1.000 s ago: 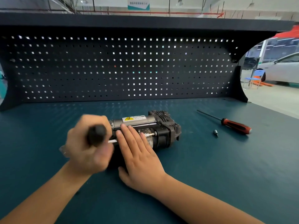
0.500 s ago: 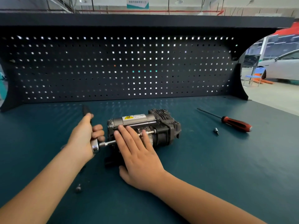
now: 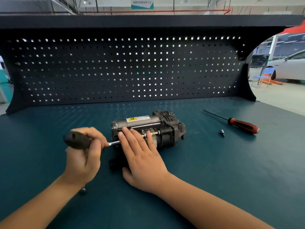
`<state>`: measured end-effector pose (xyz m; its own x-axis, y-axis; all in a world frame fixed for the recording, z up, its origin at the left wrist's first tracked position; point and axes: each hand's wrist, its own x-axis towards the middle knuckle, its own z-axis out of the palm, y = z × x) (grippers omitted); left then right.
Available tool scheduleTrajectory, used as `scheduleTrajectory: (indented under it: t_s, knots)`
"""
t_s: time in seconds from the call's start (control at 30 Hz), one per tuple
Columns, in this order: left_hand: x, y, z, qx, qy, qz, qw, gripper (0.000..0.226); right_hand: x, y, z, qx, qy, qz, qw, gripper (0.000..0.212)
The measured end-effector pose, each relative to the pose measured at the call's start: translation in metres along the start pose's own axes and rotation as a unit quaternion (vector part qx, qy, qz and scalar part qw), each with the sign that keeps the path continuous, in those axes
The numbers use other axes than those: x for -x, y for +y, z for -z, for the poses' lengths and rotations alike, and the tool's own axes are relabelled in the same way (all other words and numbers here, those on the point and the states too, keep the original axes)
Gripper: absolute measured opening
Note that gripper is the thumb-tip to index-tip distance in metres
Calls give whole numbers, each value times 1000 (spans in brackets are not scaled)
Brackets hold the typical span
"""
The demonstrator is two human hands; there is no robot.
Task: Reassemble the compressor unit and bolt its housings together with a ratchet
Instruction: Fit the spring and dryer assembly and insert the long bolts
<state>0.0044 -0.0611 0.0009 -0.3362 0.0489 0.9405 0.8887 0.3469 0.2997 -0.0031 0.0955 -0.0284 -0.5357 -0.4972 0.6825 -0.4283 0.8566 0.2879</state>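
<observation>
Teal workbench (image 3: 214, 187) before pegboard. Compressor unit (image 3: 148, 129) mid-bench; right hand (image 3: 142, 156) spread flat on it, likely bracing against torque. Left hand (image 3: 84, 156) grips ratchet (image 3: 79, 140), extension reaching housing bolt.

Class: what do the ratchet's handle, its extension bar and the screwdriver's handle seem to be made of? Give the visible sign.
Ratchet handle: matt black, no glints, probably rubber or plastic. Extension bar: bright silver with highlights, likely chromed steel. Screwdriver handle: red and black, slight sheen, probably moulded plastic.
</observation>
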Motion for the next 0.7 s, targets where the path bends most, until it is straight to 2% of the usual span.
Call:
scheduleTrajectory:
  t_s: [0.07, 0.13, 0.27, 0.33, 0.4, 0.47, 0.53, 0.6, 0.7]
  knots:
    - [-2, -4, -4, -55, 58, 93, 992, 12, 0, 0, 0, -9, -5, 8, 1000, 86]
    - [-7, -9, -6, -97, 84, 196, 972, 13, 0, 2, 1, -1, -3, 13, 1000, 86]
    - [-23, -11, 1, -211, 26, 356, 910, 29, 1, 4, 1, 4, -2, 17, 1000, 87]
    - [-28, -13, 3, -166, -3, 470, 867, 32, 1, 4, 2, -3, -5, 16, 1000, 87]
    - [-30, -11, 6, -57, -40, 592, 803, 33, 2, 4, 2, -10, -7, 18, 1000, 87]
    - [-27, -7, 10, 6, -89, 642, 762, 33, 3, 5, 1, -10, -7, 25, 1000, 87]
    - [-23, -4, 15, 21, -130, 627, 768, 31, 3, 5, 1, -11, -11, 24, 1000, 87]
    - [-21, 0, 17, 14, -158, 586, 795, 27, 1, 5, 3, -22, -16, 18, 999, 88]
    - [-20, 5, 19, 13, -147, 542, 827, 24, 1, 4, 3, -39, -19, 11, 999, 89]
